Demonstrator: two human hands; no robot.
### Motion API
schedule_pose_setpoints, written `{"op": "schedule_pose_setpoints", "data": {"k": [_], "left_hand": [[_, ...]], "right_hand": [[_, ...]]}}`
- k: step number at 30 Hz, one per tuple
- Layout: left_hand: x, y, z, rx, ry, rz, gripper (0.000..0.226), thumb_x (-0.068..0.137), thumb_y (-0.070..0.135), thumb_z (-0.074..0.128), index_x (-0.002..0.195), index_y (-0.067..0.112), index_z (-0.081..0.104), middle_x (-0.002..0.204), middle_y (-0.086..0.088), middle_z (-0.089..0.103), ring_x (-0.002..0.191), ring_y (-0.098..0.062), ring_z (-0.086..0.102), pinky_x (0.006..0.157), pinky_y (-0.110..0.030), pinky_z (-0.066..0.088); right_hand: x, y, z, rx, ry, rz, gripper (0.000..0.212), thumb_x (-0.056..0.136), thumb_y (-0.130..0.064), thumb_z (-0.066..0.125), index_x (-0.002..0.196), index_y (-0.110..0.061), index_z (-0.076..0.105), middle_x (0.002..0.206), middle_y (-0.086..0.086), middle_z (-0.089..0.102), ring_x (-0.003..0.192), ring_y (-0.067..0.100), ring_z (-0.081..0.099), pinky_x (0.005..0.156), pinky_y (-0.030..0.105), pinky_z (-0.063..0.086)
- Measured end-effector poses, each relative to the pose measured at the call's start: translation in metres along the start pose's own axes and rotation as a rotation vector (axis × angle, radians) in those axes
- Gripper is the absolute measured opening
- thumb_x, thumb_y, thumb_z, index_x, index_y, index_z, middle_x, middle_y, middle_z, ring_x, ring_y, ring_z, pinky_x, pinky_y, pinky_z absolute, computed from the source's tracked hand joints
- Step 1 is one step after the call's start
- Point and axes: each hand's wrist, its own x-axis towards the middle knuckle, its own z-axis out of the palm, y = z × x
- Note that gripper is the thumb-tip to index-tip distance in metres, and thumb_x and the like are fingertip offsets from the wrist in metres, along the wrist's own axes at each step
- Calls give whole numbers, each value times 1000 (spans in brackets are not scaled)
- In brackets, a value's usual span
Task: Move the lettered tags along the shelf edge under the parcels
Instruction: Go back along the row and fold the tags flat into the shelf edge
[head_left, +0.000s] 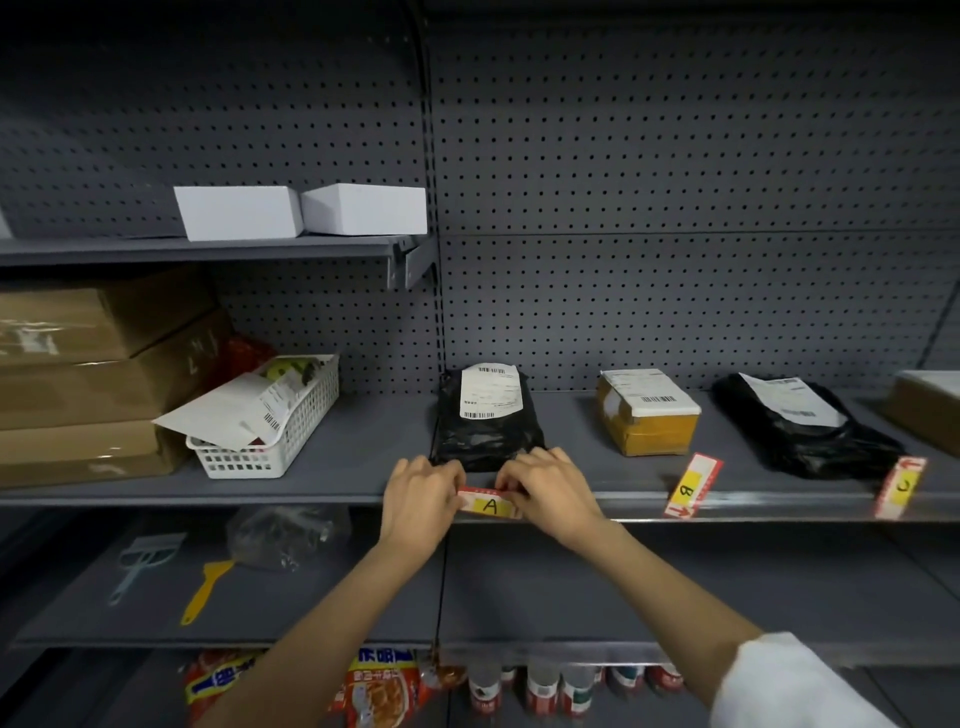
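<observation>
The red and yellow tag A (490, 505) lies level on the shelf edge (260, 500), right below the black bag parcel (485, 415). My left hand (423, 506) pinches its left end and my right hand (550, 493) pinches its right end. Tag B (691, 486) leans tilted on the edge, just right of the yellow-taped box parcel (647, 413). Tag C (901, 488) leans tilted at the right corner of the second black bag parcel (802, 423).
A white basket (270, 436) with papers and stacked brown cartons (98, 374) fill the shelf's left part. Two white boxes (301, 210) sit on the upper shelf. Another brown box (930, 410) is at far right. Below lie a yellow scraper (205, 590) and a grey brush (137, 564).
</observation>
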Motion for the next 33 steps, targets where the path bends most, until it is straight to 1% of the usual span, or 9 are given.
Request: {"op": "schedule_pose_setpoints", "data": {"k": [3, 7, 13, 15, 18, 21, 23, 29, 33], "left_hand": [[-4, -4, -4, 40, 33, 75, 5, 79, 22, 69, 77, 19, 65, 74, 0, 69, 77, -23, 54, 72, -34, 39], [-5, -3, -5, 140, -20, 102, 5, 80, 15, 65, 78, 15, 69, 82, -7, 68, 81, -29, 56, 74, -36, 39], [-5, -1, -10, 241, -11, 170, 4, 71, 13, 74, 72, 14, 69, 74, -5, 68, 73, -27, 57, 68, -37, 41], [-4, 0, -9, 249, 32, 240, 11, 67, 16, 78, 73, 15, 69, 74, -4, 67, 70, -24, 58, 64, -36, 43], [4, 17, -7, 157, 97, 326, 18, 69, 21, 79, 82, 17, 68, 78, -1, 67, 74, -23, 60, 66, -35, 45], [18, 60, 0, -15, 94, 294, 20, 71, 23, 78, 87, 17, 67, 80, -3, 65, 78, -25, 59, 70, -36, 44], [27, 94, 8, -129, 57, 277, 25, 75, 27, 74, 96, 18, 64, 87, -3, 65, 85, -25, 57, 75, -37, 43], [57, 178, 37, -212, -63, 401, 52, 82, 30, 66, 129, 23, 46, 117, -3, 57, 108, -24, 50, 89, -37, 42], [70, 226, 50, -219, -112, 466, 56, 85, 25, 62, 135, 26, 38, 126, -1, 54, 115, -23, 46, 93, -34, 37]], "right_hand": [[-13, 11, -1, -9, 39, 22, 11, 85, -25, 60, 94, -28, 66, 98, -6, 68, 97, 18, 55, 82, 29, 34], [-20, 9, 4, -14, 39, 15, 17, 87, -26, 58, 102, -29, 67, 102, -5, 65, 100, 19, 52, 83, 31, 36], [-29, 14, -3, -33, -10, -4, 27, 89, -27, 56, 115, -31, 61, 111, -5, 61, 107, 18, 50, 85, 30, 31], [-41, 20, -7, -58, 28, 25, 28, 89, -29, 55, 117, -31, 60, 113, -5, 60, 107, 17, 51, 87, 30, 31], [-62, 38, -19, -87, 130, 146, 24, 89, -29, 55, 112, -29, 61, 111, -4, 61, 106, 20, 54, 86, 32, 34], [-81, 61, -38, -87, 204, 280, 26, 85, -23, 60, 111, -23, 61, 109, 0, 61, 105, 24, 55, 87, 35, 37], [-93, 79, -52, -99, 251, 365, 29, 83, -21, 62, 112, -21, 60, 108, 2, 62, 103, 27, 56, 85, 36, 37], [-129, 128, -80, -139, 201, 492, 32, 85, -23, 57, 117, -26, 55, 114, 0, 58, 107, 24, 54, 82, 35, 34], [-145, 154, -86, -163, 153, 545, 33, 87, -27, 55, 120, -27, 55, 116, -1, 59, 110, 24, 53, 88, 37, 35]]}}
